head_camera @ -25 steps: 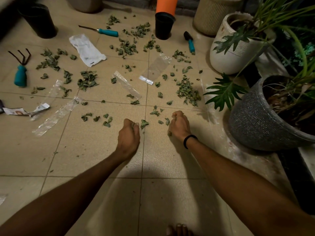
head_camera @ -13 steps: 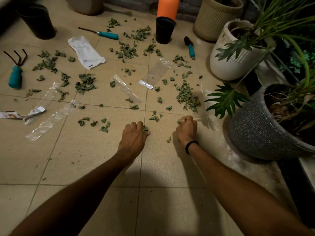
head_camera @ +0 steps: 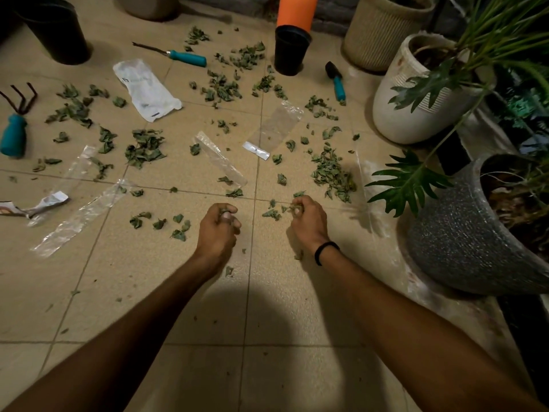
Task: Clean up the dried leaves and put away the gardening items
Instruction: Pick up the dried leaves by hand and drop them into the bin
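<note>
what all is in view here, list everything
dried leaves: many, green, scattered over the tiled floor
hand rake: one, teal handle, far left
slim tool: one, teal handle, far side
short tool: one, black and teal, by the white planter
white packet: one, white, left of centre
clear bags: about four, transparent, among the leaves
torn wrapper: one, white, left edge
black pots: two, black, far side
orange cylinder: one, orange, behind the centre pot
woven pot: one, beige, far right
white planter: one, white, right
grey planter: one, grey, near right
wristband: one, black, right wrist
left hand: grips leaves
right hand: grips leaves
</note>
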A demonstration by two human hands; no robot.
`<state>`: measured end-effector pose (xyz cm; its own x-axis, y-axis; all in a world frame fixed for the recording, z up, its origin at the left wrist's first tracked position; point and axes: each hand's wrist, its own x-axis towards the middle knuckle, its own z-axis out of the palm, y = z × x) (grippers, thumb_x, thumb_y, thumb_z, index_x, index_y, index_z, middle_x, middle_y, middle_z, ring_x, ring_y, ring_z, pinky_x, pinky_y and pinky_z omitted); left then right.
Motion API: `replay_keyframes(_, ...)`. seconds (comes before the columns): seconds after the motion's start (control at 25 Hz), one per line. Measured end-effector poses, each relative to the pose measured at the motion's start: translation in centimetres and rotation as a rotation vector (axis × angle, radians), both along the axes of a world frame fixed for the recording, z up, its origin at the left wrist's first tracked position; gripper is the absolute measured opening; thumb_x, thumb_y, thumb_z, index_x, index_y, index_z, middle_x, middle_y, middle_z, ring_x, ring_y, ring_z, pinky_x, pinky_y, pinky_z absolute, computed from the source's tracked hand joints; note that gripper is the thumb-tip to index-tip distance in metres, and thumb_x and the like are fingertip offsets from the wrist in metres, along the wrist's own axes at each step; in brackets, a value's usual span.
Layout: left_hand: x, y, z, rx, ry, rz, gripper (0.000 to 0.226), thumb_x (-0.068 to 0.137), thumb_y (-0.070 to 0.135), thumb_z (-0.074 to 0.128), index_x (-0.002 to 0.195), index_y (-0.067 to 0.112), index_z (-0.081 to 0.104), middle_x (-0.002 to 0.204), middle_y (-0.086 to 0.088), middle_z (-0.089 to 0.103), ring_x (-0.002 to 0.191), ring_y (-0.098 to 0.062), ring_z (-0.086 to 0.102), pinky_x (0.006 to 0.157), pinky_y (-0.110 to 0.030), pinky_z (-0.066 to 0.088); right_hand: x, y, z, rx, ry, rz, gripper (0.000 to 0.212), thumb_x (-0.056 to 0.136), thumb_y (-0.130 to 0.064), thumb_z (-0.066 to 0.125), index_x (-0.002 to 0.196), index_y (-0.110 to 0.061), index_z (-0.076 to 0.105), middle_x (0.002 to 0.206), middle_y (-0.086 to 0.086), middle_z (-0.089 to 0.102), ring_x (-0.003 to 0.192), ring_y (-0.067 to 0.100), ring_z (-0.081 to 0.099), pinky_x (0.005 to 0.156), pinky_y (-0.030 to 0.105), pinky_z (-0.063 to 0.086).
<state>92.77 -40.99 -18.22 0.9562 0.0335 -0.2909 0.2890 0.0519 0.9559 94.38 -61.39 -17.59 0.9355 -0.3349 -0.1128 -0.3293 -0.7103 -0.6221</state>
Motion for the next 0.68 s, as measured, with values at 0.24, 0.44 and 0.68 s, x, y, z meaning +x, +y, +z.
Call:
replay_keyframes(0.24, 1.3, 2.3, 0.6, -0.419, 0.221, 0.221, 0.025, 0.085, 0.005, 0.031, 0.069, 0.014, 0.048, 0.061, -0.001, 0.039, 0.049, -0.011, 0.024, 0.040, -0.022, 0.018, -0.3, 3.3, -1.4, -0.116, -0.015, 0.289, 0.041, 0.100, -0.047, 0.042, 0.133, -0.024, 0.048, 0.119, 0.006, 0.037, 0.114, 0.019, 0.036, 0.091, 0.028, 0.038)
replay_keyframes(0.44, 0.7, 3.2, -0.1, 0.048, 0.022, 0.232, 0.050, 0.101, 0.040, 0.041, 0.061, 0.012, 0.052, 0.056, -0.003, 0.045, 0.049, -0.019, 0.035, 0.049, -0.030, 0.026, 0.6, 3.8, -2.1, -0.223, -0.090, 0.337, 0.016, 0.103, -0.030, 0.043, 0.107, -0.019, 0.053, 0.106, 0.002, 0.044, 0.095, 0.018, 0.047, 0.075, 0.030, 0.044)
replay_keyframes(0.68, 4.0, 1.6, -0.5, 1.010, -0.318, -0.088, 0.053, 0.106, 0.050, 0.030, 0.102, 0.008, 0.063, 0.093, -0.012, 0.065, 0.075, -0.022, 0.058, 0.067, -0.037, 0.052, 1.6, 3.7, -0.3, 0.309, -0.132, -0.282, 0.010, 0.082, -0.017, 0.048, 0.088, -0.025, 0.049, 0.101, 0.002, 0.051, 0.086, 0.017, 0.047, 0.077, 0.032, 0.043)
